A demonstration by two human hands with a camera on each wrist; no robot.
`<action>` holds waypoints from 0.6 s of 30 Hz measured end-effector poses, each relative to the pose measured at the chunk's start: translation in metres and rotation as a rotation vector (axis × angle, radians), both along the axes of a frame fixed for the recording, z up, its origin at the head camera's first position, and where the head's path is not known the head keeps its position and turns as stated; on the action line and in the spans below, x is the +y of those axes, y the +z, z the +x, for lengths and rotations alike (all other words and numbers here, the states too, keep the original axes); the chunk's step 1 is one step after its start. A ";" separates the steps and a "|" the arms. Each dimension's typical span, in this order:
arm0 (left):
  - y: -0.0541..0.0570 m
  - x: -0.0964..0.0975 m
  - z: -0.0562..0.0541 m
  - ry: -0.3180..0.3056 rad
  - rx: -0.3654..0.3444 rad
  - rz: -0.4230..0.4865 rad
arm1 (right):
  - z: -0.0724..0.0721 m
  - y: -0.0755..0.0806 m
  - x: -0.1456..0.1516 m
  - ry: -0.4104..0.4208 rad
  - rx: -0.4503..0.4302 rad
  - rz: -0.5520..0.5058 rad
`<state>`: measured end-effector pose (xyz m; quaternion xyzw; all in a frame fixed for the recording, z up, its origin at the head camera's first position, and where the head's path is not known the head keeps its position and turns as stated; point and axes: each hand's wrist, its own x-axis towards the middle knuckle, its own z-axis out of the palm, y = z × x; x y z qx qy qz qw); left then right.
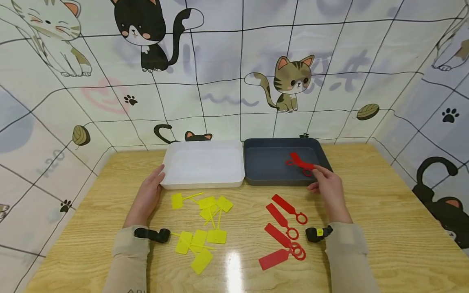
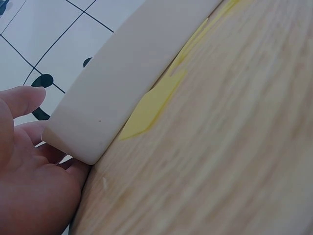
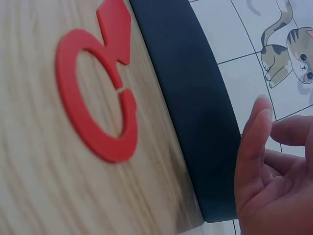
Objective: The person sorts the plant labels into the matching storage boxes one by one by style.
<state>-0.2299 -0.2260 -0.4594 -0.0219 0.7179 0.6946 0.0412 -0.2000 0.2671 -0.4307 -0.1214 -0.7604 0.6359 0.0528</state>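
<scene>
My left hand (image 1: 147,191) rests at the left end of the white tray (image 1: 165,165). In the left wrist view its fingers touch the tray's end while the thumb stands off from it. Over the right side of the dark grey tray (image 1: 264,169), my right hand (image 1: 329,185) pinches the flat end of a red ring tag (image 1: 309,166) between thumb and fingers. Another red tag (image 1: 294,156) lies in that tray, crossing the held one. The right wrist view shows the fingertips beyond the tray's wall, with the held tag hidden.
Several yellow tags (image 1: 201,260) with thin stems lie in loose heaps before the white tray. Several red ring tags (image 1: 274,259) lie in a row on the wooden table (image 1: 384,228), right of the middle. Behind the trays stands a cat-printed wall covering (image 1: 220,97).
</scene>
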 end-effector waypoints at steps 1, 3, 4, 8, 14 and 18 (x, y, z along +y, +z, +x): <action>0.000 0.000 0.000 0.000 -0.002 -0.002 | 0.001 0.002 -0.001 0.017 -0.008 0.009; 0.000 0.000 0.000 -0.004 -0.005 0.001 | 0.002 0.004 -0.003 0.055 -0.020 0.039; 0.000 0.000 0.000 -0.006 -0.006 0.005 | 0.002 0.005 -0.004 0.074 -0.025 0.051; 0.001 0.000 -0.001 -0.013 -0.005 0.032 | 0.000 0.003 -0.004 0.117 -0.038 0.085; 0.002 0.000 0.000 -0.007 -0.006 0.008 | -0.004 0.000 -0.004 0.129 -0.043 0.098; 0.002 0.000 0.000 -0.010 -0.002 0.012 | -0.005 -0.001 -0.005 0.130 -0.053 0.138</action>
